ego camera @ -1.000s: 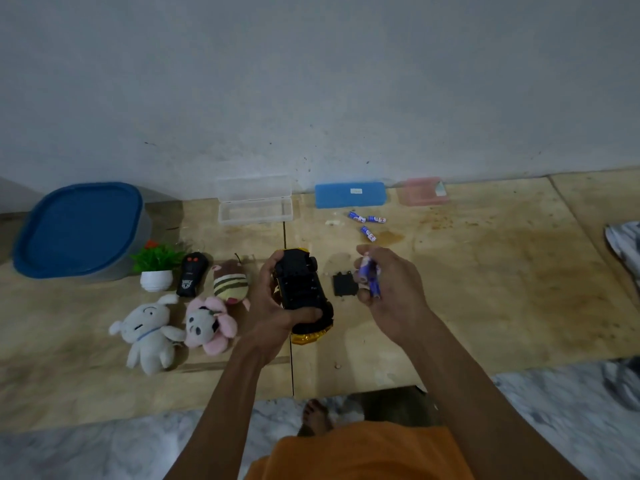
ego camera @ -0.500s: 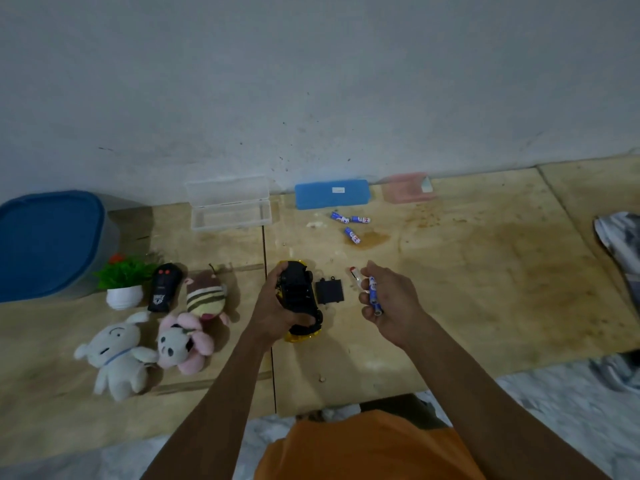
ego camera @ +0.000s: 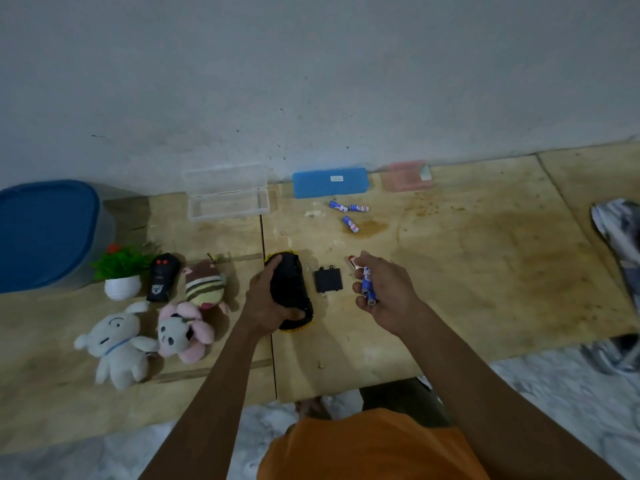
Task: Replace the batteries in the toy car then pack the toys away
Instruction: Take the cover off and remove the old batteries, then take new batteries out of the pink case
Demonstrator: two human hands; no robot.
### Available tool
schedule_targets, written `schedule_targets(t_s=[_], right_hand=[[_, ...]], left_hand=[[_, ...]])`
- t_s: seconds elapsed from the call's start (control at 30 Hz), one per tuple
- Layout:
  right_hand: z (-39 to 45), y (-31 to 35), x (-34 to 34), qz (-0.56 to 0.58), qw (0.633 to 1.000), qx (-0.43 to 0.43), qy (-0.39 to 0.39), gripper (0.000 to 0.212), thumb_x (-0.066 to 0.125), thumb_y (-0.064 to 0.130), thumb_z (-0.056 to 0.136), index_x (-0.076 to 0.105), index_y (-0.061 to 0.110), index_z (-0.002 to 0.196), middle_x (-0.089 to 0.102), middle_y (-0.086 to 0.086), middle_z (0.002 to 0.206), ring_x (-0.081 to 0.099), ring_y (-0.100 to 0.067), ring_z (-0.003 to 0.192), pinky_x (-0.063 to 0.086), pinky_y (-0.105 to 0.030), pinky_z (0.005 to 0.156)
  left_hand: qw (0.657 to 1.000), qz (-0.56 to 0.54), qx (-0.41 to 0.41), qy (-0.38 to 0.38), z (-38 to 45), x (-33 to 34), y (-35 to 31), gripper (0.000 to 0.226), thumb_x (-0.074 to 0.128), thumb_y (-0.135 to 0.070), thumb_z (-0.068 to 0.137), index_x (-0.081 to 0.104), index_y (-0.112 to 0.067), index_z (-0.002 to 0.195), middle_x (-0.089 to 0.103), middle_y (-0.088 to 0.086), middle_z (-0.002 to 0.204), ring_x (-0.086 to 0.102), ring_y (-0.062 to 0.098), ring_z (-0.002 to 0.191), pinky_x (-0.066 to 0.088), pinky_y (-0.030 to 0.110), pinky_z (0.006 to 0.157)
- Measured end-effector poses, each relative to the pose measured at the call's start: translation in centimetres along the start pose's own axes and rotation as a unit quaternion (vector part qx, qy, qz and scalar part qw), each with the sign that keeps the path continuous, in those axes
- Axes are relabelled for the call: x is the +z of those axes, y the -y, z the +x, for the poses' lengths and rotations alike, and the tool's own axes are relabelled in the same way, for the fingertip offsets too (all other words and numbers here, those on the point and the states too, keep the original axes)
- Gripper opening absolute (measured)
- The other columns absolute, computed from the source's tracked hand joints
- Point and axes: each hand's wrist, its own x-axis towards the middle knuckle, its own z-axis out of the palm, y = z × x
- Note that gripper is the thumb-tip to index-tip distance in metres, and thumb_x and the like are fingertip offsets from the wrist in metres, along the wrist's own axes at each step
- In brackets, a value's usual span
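My left hand (ego camera: 265, 301) grips the toy car (ego camera: 290, 295), black underside up with a yellow body edge showing, on the wooden board. Just right of the car lies its black battery cover (ego camera: 328, 279). My right hand (ego camera: 386, 292) is closed around blue batteries (ego camera: 367, 284), with one red-tipped end poking out at the top. Three more blue batteries (ego camera: 350, 214) lie loose farther back. A white plush (ego camera: 116, 344), a pink plush (ego camera: 183, 332), a striped plush (ego camera: 205, 285) and a black remote (ego camera: 162, 277) sit to the left.
A blue-lidded tub (ego camera: 45, 233) stands at far left with a small potted plant (ego camera: 121, 271) beside it. An open clear case (ego camera: 227, 195), a blue case (ego camera: 329, 182) and a pink case (ego camera: 407, 175) line the wall. Cloth (ego camera: 620, 230) lies at right.
The car has come down from in front of me to rest on the board, still in my left hand. My right hand keeps the batteries and has shifted slightly right.
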Motion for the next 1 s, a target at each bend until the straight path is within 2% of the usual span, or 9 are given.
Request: schedule_targets(t_s=[0.07,0.13,0.2,0.27,0.33,0.53,0.7,0.83,1.0], right_hand=[[0.1,0.1,-0.7,0.027,1.0,0.011,-0.001,0.021,0.061,0.03,0.097,0.069,0.012,0.09,0.061,-0.004,0.082,0.054,-0.017,0.064,0.043,-0.028,0.053],[0.3,0.6,-1.6,0.066,0.998,0.023,0.004,0.024,0.06,0.031,0.097,0.068,0.011,0.088,0.062,-0.004,0.078,0.056,-0.017,0.061,0.046,-0.029,0.054],[0.8,1.3,-2.6,0.098,0.995,0.035,0.005,0.025,0.061,0.033,0.097,0.067,0.009,0.089,0.061,-0.004,0.076,0.057,-0.017,0.058,0.049,-0.029,0.054],[1.7,2.2,-3.8,0.098,0.994,0.04,-0.001,0.025,0.062,0.034,0.096,0.067,0.01,0.088,0.061,-0.003,0.073,0.057,-0.016,0.053,0.05,-0.027,0.052],[2.9,3.2,-5.2,0.085,0.996,0.03,-0.001,0.024,0.062,0.034,0.095,0.066,0.012,0.086,0.057,-0.001,0.07,0.054,-0.015,0.052,0.045,-0.025,0.048],[8.2,7.4,-10.8,0.028,0.998,-0.058,-0.025,0.025,0.064,0.033,0.095,0.067,0.009,0.09,0.042,0.001,0.063,0.036,-0.012,0.048,0.026,-0.022,0.043],[13.8,11.6,-14.3,-0.039,0.994,-0.099,-0.036,0.026,0.065,0.031,0.095,0.066,0.008,0.082,0.036,0.001,0.056,0.03,-0.015,0.047,0.023,-0.026,0.044],[19.4,13.8,-14.6,-0.122,0.984,-0.123,-0.044,0.02,0.067,0.029,0.092,0.071,0.015,0.078,0.045,0.007,0.05,0.039,-0.014,0.043,0.029,-0.023,0.042],[25.1,14.9,-12.6,-0.15,0.983,-0.091,-0.053,0.014,0.067,0.025,0.087,0.078,0.016,0.088,0.068,0.001,0.07,0.055,-0.014,0.052,0.04,-0.023,0.044]], left_hand=[[1.0,0.009,0.012,-0.019,0.2,0.0,0.4,0.137,0.094,-0.042,0.032,0.027,-0.036,0.152,0.039,0.001,0.149,0.039,0.028,0.138,0.04,0.057,0.111],[0.998,0.036,0.014,-0.054,-0.5,0.1,-1.1,0.13,0.097,-0.04,0.042,0.029,-0.03,0.153,0.04,0.003,0.15,0.034,0.032,0.142,0.036,0.059,0.113],[0.99,0.065,0.013,-0.125,-1.3,0.3,-3.2,0.117,0.096,-0.034,0.057,0.031,-0.02,0.154,0.038,0.01,0.153,0.03,0.034,0.144,0.032,0.055,0.115],[0.973,0.074,0.035,-0.215,-1.4,1.1,-5.0,0.1,0.093,-0.03,0.067,0.039,-0.017,0.15,0.043,0.016,0.149,0.037,0.035,0.139,0.035,0.05,0.11],[0.964,0.058,0.062,-0.253,-1.0,2.4,-6.8,0.083,0.087,-0.022,0.074,0.045,-0.016,0.145,0.048,0.016,0.143,0.043,0.034,0.133,0.037,0.044,0.107],[0.961,0.054,0.118,-0.244,3.7,8.7,-13.0,0.058,0.084,-0.017,0.078,0.06,-0.016,0.131,0.06,0.008,0.128,0.058,0.024,0.114,0.042,0.029,0.094],[0.968,0.115,0.132,-0.181,9.3,14.5,-17.7,0.048,0.083,-0.008,0.076,0.067,-0.006,0.121,0.068,0.012,0.117,0.064,0.03,0.109,0.04,0.028,0.093],[0.967,0.173,0.118,-0.147,14.2,17.5,-19.4,0.05,0.079,-0.015,0.081,0.062,-0.007,0.128,0.066,0.011,0.121,0.063,0.031,0.11,0.04,0.028,0.092],[0.965,0.182,0.113,-0.152,19.1,19.6,-21.2,0.054,0.073,-0.021,0.088,0.054,-0.007,0.137,0.061,0.017,0.126,0.061,0.035,0.111,0.052,0.045,0.093]])
